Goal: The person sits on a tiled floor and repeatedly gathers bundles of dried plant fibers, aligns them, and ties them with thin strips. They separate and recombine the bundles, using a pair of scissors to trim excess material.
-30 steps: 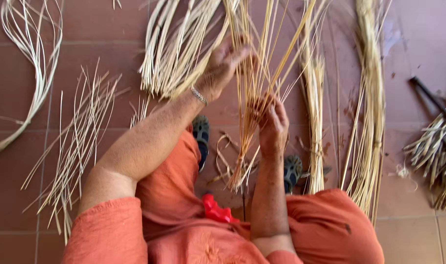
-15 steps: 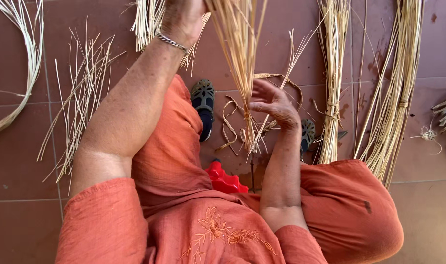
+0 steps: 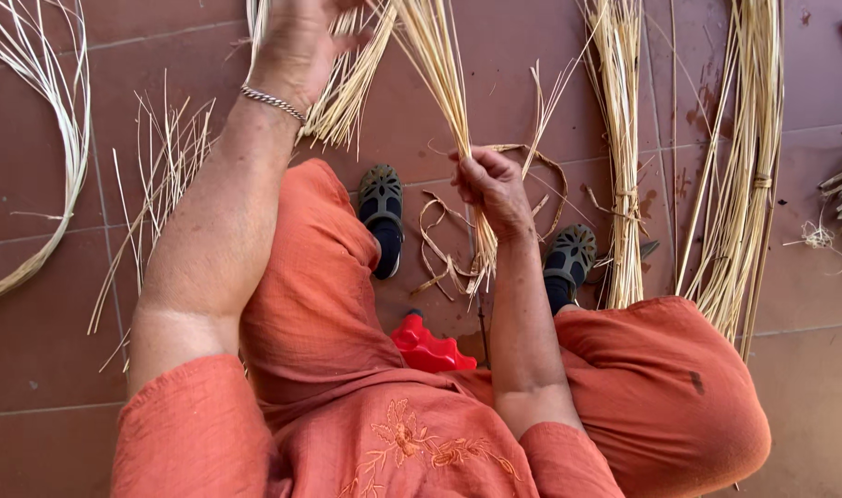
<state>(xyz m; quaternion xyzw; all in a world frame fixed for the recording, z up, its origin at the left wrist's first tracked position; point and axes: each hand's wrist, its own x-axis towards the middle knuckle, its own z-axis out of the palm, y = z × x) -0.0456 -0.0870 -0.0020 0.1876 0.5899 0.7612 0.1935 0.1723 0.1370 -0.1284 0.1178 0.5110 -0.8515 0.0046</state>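
floor: red-brown tiled floor (image 3: pixel 52 369), pale straw bundles lying about
right hand (image 3: pixel 491 189): clenched round the bunch of pale yellow straw stalks (image 3: pixel 439 69), upright between the feet
left hand (image 3: pixel 296 41): raised near the stalks, fingers partly out of view, grip cannot tell
risk: loose grasp lets stalks slip and splay; hard bending may snap them

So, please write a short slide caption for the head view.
Right hand grips a straw bundle; left hand reaches up among the stalks.

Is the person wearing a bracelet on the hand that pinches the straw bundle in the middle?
No, the silver bracelet is on the left hand, while the right hand pinching the straw bundle has a bare wrist.
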